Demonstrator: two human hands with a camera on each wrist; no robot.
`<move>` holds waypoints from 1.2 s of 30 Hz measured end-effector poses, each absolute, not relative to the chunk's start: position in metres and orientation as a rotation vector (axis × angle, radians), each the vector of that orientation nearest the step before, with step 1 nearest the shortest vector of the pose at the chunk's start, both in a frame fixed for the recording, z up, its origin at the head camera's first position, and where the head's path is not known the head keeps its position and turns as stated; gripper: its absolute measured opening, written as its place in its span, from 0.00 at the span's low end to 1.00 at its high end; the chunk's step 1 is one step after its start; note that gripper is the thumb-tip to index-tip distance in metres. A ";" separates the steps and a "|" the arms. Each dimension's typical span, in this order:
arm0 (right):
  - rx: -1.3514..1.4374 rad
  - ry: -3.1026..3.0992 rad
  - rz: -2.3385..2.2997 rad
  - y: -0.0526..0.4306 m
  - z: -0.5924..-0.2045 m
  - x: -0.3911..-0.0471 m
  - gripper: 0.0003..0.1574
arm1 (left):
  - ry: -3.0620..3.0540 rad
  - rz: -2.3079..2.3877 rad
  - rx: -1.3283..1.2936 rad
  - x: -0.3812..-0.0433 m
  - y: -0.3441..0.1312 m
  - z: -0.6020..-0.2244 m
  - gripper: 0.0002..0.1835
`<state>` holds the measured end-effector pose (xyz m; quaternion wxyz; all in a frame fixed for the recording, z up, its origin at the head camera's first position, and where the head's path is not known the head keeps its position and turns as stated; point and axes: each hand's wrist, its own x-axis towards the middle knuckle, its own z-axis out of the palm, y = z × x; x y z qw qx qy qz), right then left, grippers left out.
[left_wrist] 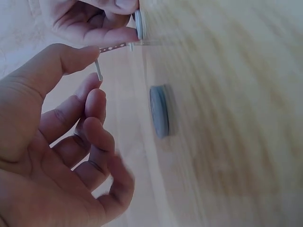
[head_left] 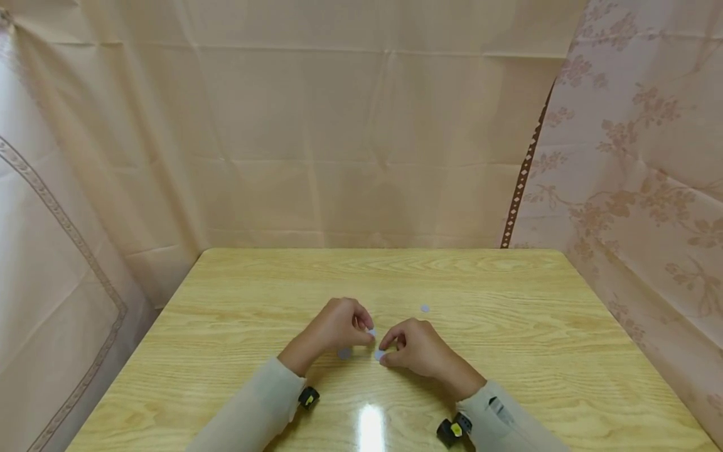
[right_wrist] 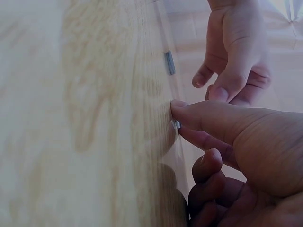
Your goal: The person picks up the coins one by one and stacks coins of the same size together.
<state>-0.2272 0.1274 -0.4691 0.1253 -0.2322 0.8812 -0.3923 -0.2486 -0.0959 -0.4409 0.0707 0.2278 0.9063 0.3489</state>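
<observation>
My left hand (head_left: 341, 325) pinches a thin pale disc (left_wrist: 99, 70) between thumb and fingertip, raised above the table and seen edge-on in the left wrist view. Its other fingers are bent loosely. Just right of it, my right hand (head_left: 418, 348) has thumb and finger on a second pale round disc (head_left: 380, 355), down at the tabletop; most of that disc is hidden by the fingers in the right wrist view. A thicker grey-blue disc (left_wrist: 159, 112) lies on the table below the left hand. Farther off, beyond the right hand, lies another small pale disc (head_left: 425, 308).
The wood-grain table (head_left: 254, 282) has rounded far corners and a bright light reflection near its front. Beige cloth (head_left: 350, 125) hangs behind it, with floral cloth (head_left: 638, 138) on the right. Each sleeved wrist wears a small black device (head_left: 308, 397).
</observation>
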 end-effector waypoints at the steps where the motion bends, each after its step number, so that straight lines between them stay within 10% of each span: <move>1: -0.677 2.568 -1.142 0.127 -0.469 -0.227 0.07 | 2.716 1.053 0.684 -0.248 -0.096 -0.441 0.05; 36: -0.674 2.589 -1.143 0.126 -0.469 -0.228 0.07 | 2.555 0.963 0.537 -0.244 -0.089 -0.450 0.08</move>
